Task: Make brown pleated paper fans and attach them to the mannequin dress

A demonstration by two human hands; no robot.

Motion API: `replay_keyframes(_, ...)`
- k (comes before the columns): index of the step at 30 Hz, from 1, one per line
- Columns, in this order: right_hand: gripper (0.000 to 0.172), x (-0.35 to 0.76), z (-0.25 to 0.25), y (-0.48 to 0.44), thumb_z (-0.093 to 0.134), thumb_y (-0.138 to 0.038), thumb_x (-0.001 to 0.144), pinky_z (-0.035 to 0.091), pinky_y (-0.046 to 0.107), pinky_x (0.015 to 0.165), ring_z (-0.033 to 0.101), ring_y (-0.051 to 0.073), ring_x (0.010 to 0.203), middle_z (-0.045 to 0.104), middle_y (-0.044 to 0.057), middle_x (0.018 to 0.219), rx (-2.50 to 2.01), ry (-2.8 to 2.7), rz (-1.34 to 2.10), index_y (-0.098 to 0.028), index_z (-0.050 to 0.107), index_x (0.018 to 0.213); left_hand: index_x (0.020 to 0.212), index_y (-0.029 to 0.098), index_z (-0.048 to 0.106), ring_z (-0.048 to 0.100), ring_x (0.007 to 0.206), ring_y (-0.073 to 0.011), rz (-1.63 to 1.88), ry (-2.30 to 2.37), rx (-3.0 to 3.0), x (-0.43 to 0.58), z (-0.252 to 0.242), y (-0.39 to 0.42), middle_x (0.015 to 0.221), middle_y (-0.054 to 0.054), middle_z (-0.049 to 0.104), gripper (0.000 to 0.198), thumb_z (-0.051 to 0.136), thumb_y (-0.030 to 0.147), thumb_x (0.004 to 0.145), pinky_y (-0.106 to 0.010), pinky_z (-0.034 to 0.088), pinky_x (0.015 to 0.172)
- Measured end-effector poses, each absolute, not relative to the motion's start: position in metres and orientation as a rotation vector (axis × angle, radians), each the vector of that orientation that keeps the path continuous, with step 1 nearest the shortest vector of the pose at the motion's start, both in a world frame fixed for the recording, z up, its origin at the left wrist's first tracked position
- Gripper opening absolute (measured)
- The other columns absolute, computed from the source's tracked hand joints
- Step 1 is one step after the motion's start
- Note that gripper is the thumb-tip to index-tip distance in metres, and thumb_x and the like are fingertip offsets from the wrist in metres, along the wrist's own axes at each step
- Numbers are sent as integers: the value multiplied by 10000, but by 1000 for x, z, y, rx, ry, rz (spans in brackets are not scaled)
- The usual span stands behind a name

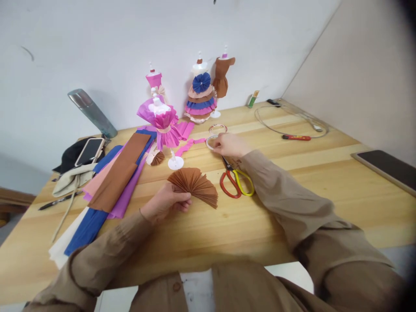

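Note:
My left hand [167,200] pinches the narrow end of a pleated brown paper fan [195,184] just above the wooden table [292,173]. My right hand [229,144] reaches farther back, its fingers closed on a clear roll of tape [211,142]; a second tape ring [217,128] lies just behind it. Red and yellow scissors [235,180] lie under my right forearm.
Several small mannequins in paper dresses [162,123] [200,97] stand at the back by the wall. Sheets of brown, pink, purple and blue paper [113,177] lie at left, beside a phone [89,151] on a bag. A cable [292,119], red tool [296,138] and tablet [388,169] lie at right.

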State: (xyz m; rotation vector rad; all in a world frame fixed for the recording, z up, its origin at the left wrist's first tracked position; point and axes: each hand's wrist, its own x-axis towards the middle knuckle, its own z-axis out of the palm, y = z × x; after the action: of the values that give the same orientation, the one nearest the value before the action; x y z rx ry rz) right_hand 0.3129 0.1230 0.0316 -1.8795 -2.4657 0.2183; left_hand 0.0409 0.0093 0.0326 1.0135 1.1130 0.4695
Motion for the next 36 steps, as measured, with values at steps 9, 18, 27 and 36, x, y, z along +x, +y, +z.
replay_keyframes(9,273,307,28,119,503,-322,851,415,317,694,655,273,877,730,159,960,-1983,-2353,61,-143,706,884,659,112,621,601,494,-105,416,1213,1206,30,34,11,604,-43,659,219,692,308,724,-208,498,480)
replay_keyframes(18,226,301,57,106,511,-267,823,419,294,684,644,232,829,729,111,934,-1892,-2319,112,-151,694,888,627,134,619,443,433,-53,846,1308,1583,19,45,6,484,28,545,315,608,393,807,-170,340,425)
replay_keyframes(27,249,278,99,61,640,-434,665,359,259,530,481,119,560,587,0,618,-1295,-2135,1198,-186,617,669,867,140,704,536,516,-90,1061,1209,1451,22,41,-5,631,-24,677,257,666,373,765,-207,428,475)
replay_keyframes(36,312,285,100,66,695,-484,643,388,290,587,523,143,611,617,19,667,-1385,-2021,1075,-182,635,689,907,115,679,549,549,-94,979,1201,1477,24,33,7,690,-40,689,210,588,274,806,-212,438,511)
